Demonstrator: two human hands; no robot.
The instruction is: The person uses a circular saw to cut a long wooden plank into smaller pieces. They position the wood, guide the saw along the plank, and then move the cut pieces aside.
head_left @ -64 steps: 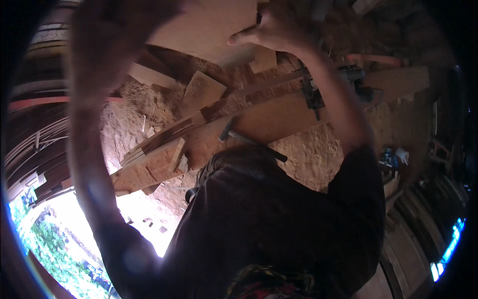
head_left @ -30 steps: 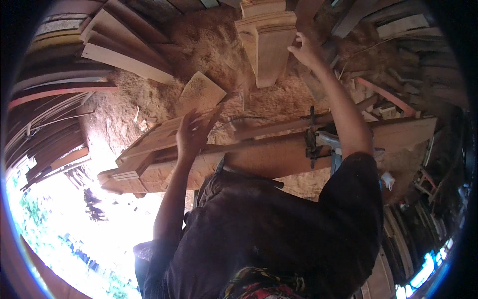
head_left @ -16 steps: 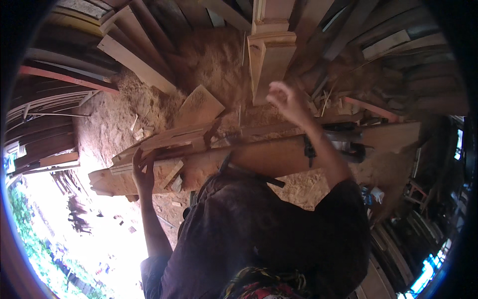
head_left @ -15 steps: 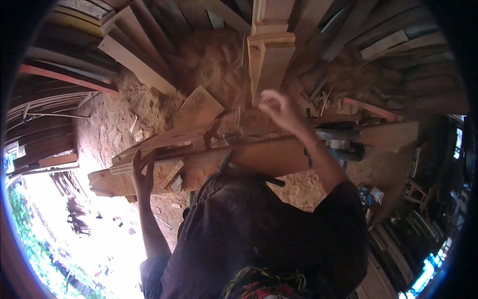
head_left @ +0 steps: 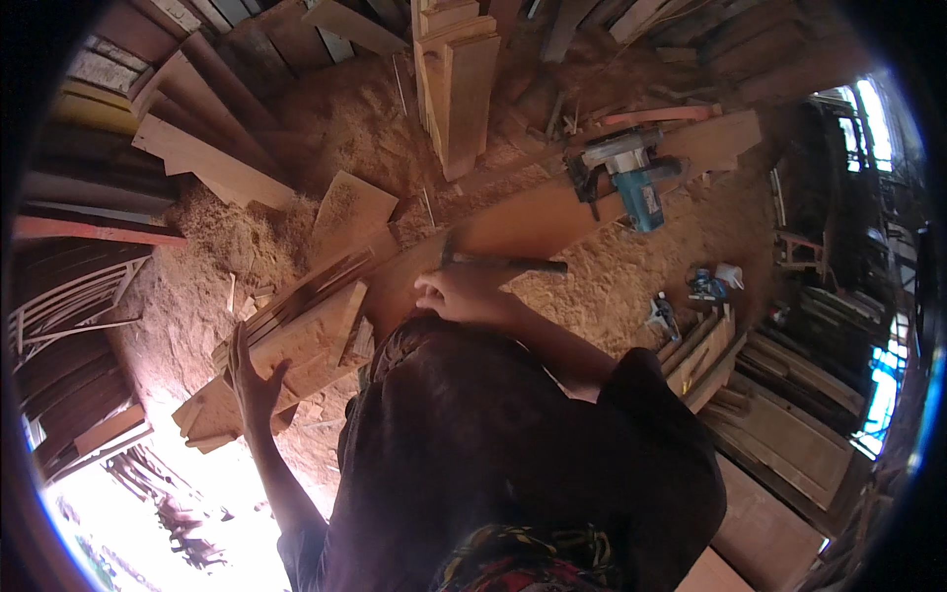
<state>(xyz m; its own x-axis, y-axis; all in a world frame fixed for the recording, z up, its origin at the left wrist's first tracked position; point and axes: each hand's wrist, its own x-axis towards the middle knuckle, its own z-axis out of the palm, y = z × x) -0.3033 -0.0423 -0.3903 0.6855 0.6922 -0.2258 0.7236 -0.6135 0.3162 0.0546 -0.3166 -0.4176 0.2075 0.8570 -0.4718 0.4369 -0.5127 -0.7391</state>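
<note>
A long wooden plank (head_left: 533, 219) runs diagonally across in front of me. On its left part lies a narrow assembly of thin wooden boards (head_left: 306, 331). My left hand (head_left: 256, 385) grips the left end of these boards, fingers along the edge and thumb apart on the near side. My right hand (head_left: 469, 299) is close to my body with its fingers curled; whether anything small is in them I cannot make out. Just beyond it a hammer (head_left: 513, 262) lies on the plank, its handle pointing right. A short wood offcut (head_left: 347, 321) rests across the boards.
A teal circular saw (head_left: 636, 187) sits on the plank's right part. Upright timber (head_left: 464, 99) stands beyond the plank, and more boards (head_left: 212, 163) lean at the far left. Sawdust (head_left: 582, 306) covers the ground. Stacked lumber (head_left: 789, 444) lies at the right.
My right hand has come back from above the plank's far side toward my body, near the hammer. My left hand stays on the boards. The view has turned, showing the saw more fully.
</note>
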